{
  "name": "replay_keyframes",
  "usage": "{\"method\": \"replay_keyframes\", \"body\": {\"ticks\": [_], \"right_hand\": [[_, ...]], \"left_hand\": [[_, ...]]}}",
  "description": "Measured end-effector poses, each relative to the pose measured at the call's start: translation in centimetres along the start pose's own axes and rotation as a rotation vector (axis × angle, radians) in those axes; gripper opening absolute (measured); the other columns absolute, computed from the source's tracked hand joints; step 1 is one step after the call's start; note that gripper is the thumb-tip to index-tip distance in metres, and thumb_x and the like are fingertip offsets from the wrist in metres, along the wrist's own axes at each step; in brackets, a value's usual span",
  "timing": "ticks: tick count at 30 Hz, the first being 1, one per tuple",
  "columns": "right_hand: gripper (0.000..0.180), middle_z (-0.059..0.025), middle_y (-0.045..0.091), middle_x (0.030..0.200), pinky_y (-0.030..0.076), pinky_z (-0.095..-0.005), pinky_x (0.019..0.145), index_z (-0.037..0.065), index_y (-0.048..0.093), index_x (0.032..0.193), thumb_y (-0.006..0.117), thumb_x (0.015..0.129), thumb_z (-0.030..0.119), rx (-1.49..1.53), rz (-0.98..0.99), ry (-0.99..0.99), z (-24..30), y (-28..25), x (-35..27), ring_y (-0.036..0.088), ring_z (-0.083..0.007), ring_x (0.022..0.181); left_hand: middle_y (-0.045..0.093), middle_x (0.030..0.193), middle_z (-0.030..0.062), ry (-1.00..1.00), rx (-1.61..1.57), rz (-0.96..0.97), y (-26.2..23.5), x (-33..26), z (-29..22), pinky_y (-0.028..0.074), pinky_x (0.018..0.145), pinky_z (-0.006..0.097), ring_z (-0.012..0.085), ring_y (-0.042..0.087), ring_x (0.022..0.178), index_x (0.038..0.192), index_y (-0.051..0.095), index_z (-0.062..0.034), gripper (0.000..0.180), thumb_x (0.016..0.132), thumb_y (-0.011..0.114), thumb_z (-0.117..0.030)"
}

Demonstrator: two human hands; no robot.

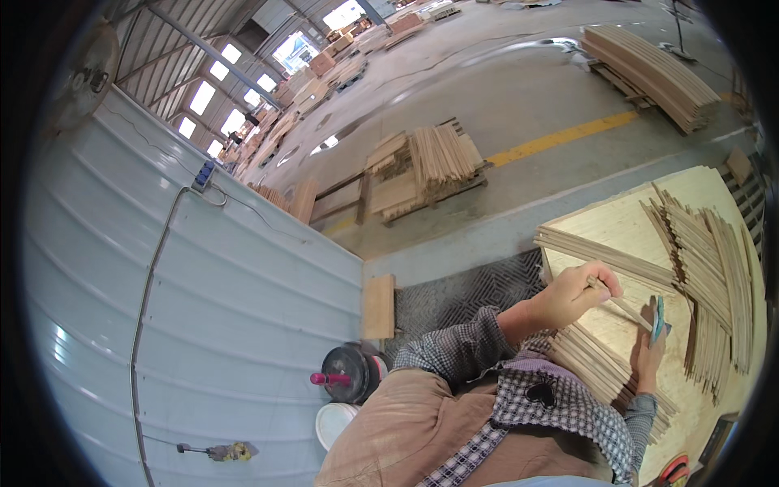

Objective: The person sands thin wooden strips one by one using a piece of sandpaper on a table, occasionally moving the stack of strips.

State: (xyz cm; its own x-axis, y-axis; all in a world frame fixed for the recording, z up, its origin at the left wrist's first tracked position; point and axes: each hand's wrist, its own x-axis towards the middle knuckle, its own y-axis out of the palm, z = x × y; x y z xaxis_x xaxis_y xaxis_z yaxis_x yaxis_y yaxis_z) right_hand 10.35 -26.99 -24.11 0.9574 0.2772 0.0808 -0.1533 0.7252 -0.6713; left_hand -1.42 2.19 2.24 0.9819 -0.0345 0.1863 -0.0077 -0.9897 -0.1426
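My left hand (568, 296) is closed around one end of a thin wooden strip (630, 311), above a pale plywood worktop (592, 207). At the strip's other end, my right hand (647, 359) grips a thin blue-green pad (658, 315), which appears to touch the wood; its exact kind is hard to make out. A bundle of similar strips (596, 361) lies near my body, partly hidden by my clothing and arms. Further strips (613, 256) lie beyond my left hand. On the right, a larger heap of strips (710, 268) lies partly crisscrossed.
A black bucket (345, 369) with a pink handle and a white bucket (331, 420) stand by the light-blue metal wall (243, 325). An orange-and-black object (675, 469) sits at the lower right. Beyond are pallets of wood (442, 162) and a stack of boards (649, 73).
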Motion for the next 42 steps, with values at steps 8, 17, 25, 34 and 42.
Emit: {"method": "replay_keyframes", "body": {"ticks": [8, 17, 25, 34, 42], "right_hand": [[0.055, -0.0208, 0.040, 0.144, 0.029, -0.0428, 0.110, 0.001, 0.033, 0.145, 0.048, 0.097, 0.023, 0.363, -0.052, -0.227, 16.7, -0.9, -2.6, 0.036, -0.0379, 0.134], [0.051, -0.0221, 0.044, 0.141, 0.032, -0.0413, 0.108, -0.002, 0.037, 0.141, 0.052, 0.093, 0.010, 0.201, -0.098, -0.115, 7.5, 1.1, -0.2, 0.043, -0.0361, 0.129], [0.032, -0.0215, 0.059, 0.108, 0.041, -0.0470, 0.089, 0.004, 0.059, 0.114, 0.061, 0.083, 0.012, 0.051, -0.156, -0.151, 7.0, 0.6, 0.7, 0.053, -0.0410, 0.103], [0.019, -0.0173, 0.064, 0.087, 0.047, -0.0439, 0.075, 0.008, 0.067, 0.102, 0.060, 0.085, 0.012, -0.023, -0.201, -0.155, 7.0, -3.1, 0.3, 0.059, -0.0368, 0.083], [0.033, -0.0156, 0.054, 0.092, 0.045, -0.0459, 0.075, 0.006, 0.050, 0.097, 0.066, 0.069, 0.008, 0.345, -0.318, -0.585, 19.1, -0.8, 0.7, 0.055, -0.0364, 0.088]], "left_hand": [[0.067, 0.103, 0.0137, -0.009, -0.012, -0.084, 0.9, 0.4, 1.1, 0.049, 0.090, 0.031, 0.0181, 0.063, 0.100, 0.099, 0.057, 0.0024, 0.010, 0.091, 0.055, -0.004], [0.069, 0.096, 0.0109, 0.021, 0.044, -0.194, 0.9, 1.3, 0.8, 0.050, 0.080, 0.026, 0.0123, 0.063, 0.088, 0.099, 0.059, 0.0007, 0.011, 0.091, 0.059, -0.006], [0.066, 0.100, 0.0131, 0.149, 0.274, -0.303, 1.0, 1.1, 2.5, 0.051, 0.072, 0.029, 0.0170, 0.061, 0.085, 0.099, 0.054, -0.0009, 0.007, 0.095, 0.049, 0.002], [0.068, 0.100, 0.0218, 0.026, 0.124, -0.131, -0.4, 0.9, 0.0, 0.055, 0.081, 0.033, 0.0258, 0.067, 0.095, 0.100, 0.056, 0.0041, 0.014, 0.086, 0.055, 0.005], [0.068, 0.094, 0.0226, 0.123, 0.114, -0.401, -0.4, 0.3, 2.1, 0.057, 0.069, 0.029, 0.0209, 0.066, 0.078, 0.101, 0.055, 0.0054, 0.012, 0.091, 0.056, -0.001]]}}
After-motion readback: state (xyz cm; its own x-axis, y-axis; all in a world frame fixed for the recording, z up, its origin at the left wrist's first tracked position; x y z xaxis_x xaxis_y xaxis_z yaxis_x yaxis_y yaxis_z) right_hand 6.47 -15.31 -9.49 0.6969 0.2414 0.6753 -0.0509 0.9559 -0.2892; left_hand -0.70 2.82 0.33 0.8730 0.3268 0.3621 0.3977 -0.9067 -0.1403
